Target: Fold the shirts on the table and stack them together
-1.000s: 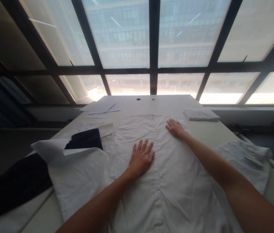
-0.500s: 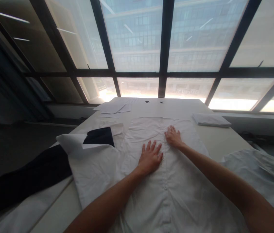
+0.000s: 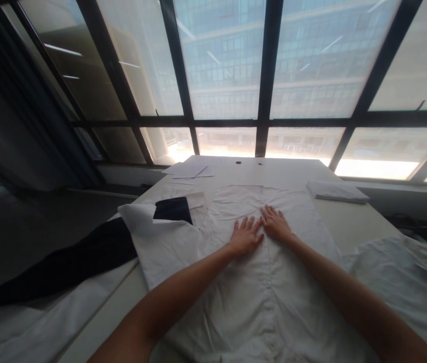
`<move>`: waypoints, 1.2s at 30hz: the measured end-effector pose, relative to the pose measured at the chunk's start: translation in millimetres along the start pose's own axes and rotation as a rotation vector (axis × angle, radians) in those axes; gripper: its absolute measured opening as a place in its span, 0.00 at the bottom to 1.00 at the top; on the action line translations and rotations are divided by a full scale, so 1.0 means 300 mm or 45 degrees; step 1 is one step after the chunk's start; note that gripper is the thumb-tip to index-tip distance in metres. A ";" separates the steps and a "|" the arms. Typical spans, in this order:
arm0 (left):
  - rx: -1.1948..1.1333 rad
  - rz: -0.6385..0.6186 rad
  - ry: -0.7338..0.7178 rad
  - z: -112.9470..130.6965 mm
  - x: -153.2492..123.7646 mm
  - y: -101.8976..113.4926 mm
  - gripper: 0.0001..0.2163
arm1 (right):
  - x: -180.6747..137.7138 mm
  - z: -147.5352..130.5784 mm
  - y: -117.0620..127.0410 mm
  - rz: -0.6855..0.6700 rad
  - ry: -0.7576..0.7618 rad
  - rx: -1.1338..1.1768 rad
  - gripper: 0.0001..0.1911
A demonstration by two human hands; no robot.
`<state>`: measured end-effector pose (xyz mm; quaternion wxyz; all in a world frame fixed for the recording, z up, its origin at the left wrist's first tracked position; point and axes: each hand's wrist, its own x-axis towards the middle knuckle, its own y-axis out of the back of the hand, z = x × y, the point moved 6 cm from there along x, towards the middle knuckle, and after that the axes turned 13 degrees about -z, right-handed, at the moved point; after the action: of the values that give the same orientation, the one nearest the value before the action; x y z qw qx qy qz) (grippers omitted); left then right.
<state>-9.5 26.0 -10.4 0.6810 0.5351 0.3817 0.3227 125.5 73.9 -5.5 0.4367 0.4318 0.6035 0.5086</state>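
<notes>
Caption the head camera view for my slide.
Both hands lie flat, close together, on a white garment spread across a table facing large windows.

Head-worn camera looks forward and down the table (image 3: pixel 239 176).

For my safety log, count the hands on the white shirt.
2. The left hand lies spread on the shirt, left of the button strip; the right hand is beside it, slightly farther up the table. No other hand shows.
</notes>
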 end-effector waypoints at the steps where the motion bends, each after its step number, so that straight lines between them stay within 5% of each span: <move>1: 0.009 -0.024 -0.001 -0.026 0.021 0.009 0.31 | -0.001 -0.004 0.000 0.005 0.001 -0.006 0.29; 12: 0.016 -0.034 0.460 -0.457 0.161 0.152 0.30 | 0.015 0.003 -0.016 -0.001 -0.012 0.025 0.31; 17: 0.007 -0.026 0.516 -0.406 0.191 0.157 0.31 | 0.019 -0.001 -0.014 0.004 -0.015 0.059 0.31; 22: 0.070 0.035 0.260 -0.202 0.190 0.071 0.30 | 0.015 -0.003 -0.013 0.019 -0.011 0.062 0.31; 25: 0.090 0.061 0.158 -0.156 0.188 0.051 0.31 | 0.014 -0.002 -0.015 0.007 -0.017 0.040 0.31; 29: 0.065 -0.017 0.151 -0.221 0.215 0.076 0.31 | 0.013 0.001 -0.015 -0.019 -0.028 0.029 0.31; 36: 0.008 -0.060 0.416 -0.478 0.290 0.188 0.29 | 0.008 -0.002 -0.004 0.009 -0.010 0.050 0.31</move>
<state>-91.9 181.4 9.9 0.6155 0.4687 0.5007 0.3882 124.3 75.9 -6.9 0.4287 0.4444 0.6100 0.4966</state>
